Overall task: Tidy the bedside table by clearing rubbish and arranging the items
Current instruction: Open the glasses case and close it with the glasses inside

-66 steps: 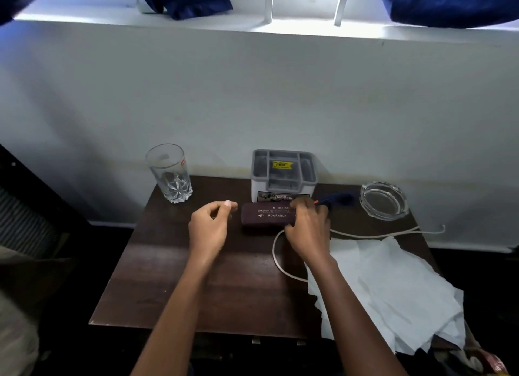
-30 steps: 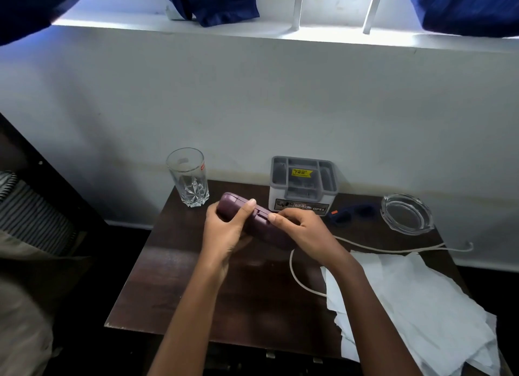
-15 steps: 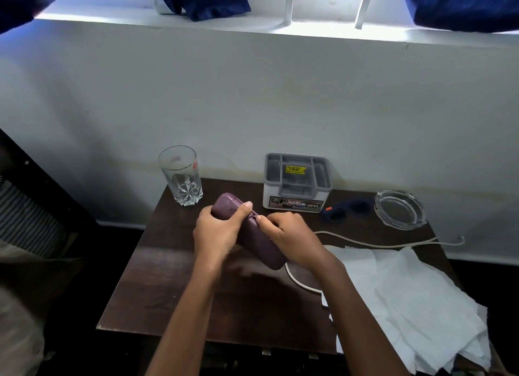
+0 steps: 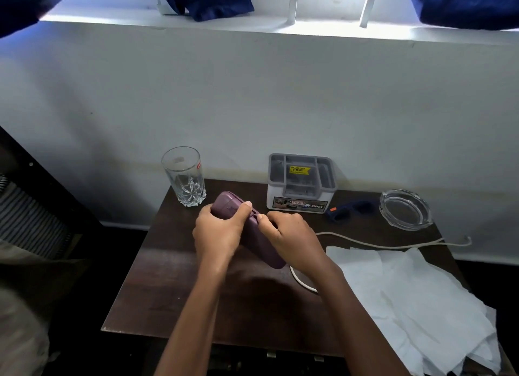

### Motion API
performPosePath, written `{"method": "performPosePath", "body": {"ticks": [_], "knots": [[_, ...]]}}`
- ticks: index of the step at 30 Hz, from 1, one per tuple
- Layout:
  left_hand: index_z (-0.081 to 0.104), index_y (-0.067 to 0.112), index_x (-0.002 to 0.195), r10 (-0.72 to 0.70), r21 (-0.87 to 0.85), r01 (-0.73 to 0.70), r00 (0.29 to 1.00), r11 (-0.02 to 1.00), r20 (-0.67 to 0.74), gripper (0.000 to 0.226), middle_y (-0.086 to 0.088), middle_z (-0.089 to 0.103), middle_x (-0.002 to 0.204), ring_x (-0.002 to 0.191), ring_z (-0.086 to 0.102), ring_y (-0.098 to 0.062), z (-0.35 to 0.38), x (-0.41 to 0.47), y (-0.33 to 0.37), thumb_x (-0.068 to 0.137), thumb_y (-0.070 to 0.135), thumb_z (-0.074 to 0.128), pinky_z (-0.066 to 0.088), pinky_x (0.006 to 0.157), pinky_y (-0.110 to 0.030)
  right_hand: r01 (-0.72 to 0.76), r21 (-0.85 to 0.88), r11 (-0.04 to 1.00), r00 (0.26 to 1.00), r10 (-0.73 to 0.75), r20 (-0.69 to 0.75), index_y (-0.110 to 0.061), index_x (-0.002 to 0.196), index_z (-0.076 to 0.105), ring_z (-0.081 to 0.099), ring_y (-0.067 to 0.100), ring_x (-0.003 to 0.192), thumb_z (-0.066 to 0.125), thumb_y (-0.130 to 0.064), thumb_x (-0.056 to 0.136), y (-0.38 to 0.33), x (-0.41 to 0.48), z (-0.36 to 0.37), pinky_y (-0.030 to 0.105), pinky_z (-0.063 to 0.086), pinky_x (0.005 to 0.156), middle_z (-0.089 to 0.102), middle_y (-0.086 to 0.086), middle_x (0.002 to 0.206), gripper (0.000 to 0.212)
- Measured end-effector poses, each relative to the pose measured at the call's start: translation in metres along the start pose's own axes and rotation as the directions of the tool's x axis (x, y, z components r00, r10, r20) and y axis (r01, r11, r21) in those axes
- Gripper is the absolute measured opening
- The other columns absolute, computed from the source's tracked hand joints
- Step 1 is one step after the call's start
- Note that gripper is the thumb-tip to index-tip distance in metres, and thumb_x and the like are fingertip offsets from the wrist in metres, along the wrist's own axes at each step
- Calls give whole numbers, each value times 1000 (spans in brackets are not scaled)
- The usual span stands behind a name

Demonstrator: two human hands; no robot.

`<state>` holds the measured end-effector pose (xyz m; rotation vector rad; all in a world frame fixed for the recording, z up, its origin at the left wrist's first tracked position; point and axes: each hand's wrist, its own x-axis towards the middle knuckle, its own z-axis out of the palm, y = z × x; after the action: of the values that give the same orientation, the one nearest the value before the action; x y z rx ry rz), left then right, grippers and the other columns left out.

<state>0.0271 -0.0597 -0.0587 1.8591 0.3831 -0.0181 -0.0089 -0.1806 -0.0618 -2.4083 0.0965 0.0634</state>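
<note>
My left hand [image 4: 217, 235] wraps round the upper end of a plum-coloured spectacle case [image 4: 228, 205], thumb laid on its seam. My right hand [image 4: 295, 238] pinches the same seam with curled fingers. The case is oblong, matte and round-cornered. It is held tilted over the dark wooden bedside table [image 4: 196, 291], in front of the glass tumbler [image 4: 185, 179] and grey organiser [image 4: 302, 183]. White tissue sheets [image 4: 407, 291] lie at right.
</note>
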Motion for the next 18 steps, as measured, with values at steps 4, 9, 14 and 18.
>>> {"method": "performPosePath", "body": {"ticks": [4, 9, 14, 18], "knots": [[61, 12, 96, 36, -20, -36, 999, 999, -11, 36, -1, 60, 85, 81, 57, -20, 0, -2, 1, 73, 36, 75, 42, 70, -27, -1, 16, 1000, 998, 2, -64, -20, 68, 48, 44, 14, 59, 34, -42, 97, -2, -1, 0, 31, 29, 54, 49, -2, 63, 39], [57, 5, 114, 0, -298, 24, 997, 954, 79, 43, -13, 66, 105, 93, 64, -24, 0, 0, 3, 78, 20, 73, 54, 69, -30, -19, 169, 985, 992, 40, -120, -20, 74, 55, 53, 18, 72, 42, -51, 93, 1, 0, -6, 38, 39, 65, 57, -1, 72, 38], [44, 15, 123, -57, -655, 244, 955, 715, 293, 39, -8, 64, 100, 84, 66, -20, -4, -3, 14, 87, 12, 59, 59, 62, -31, -8, 647, 763, 971, 160, -177, -13, 95, 63, 56, 11, 85, 51, -29, 94, -2, 0, -26, 29, 45, 80, 63, 3, 87, 20], [43, 23, 116, -8, -599, 184, 959, 779, 284, 31, -3, 60, 100, 90, 59, -17, -8, -1, 11, 89, 20, 57, 51, 76, -33, -6, 843, 537, 956, 250, -152, -16, 104, 61, 61, 21, 91, 62, -5, 83, 1, 2, -29, 48, 50, 87, 66, 3, 87, 23]]}}
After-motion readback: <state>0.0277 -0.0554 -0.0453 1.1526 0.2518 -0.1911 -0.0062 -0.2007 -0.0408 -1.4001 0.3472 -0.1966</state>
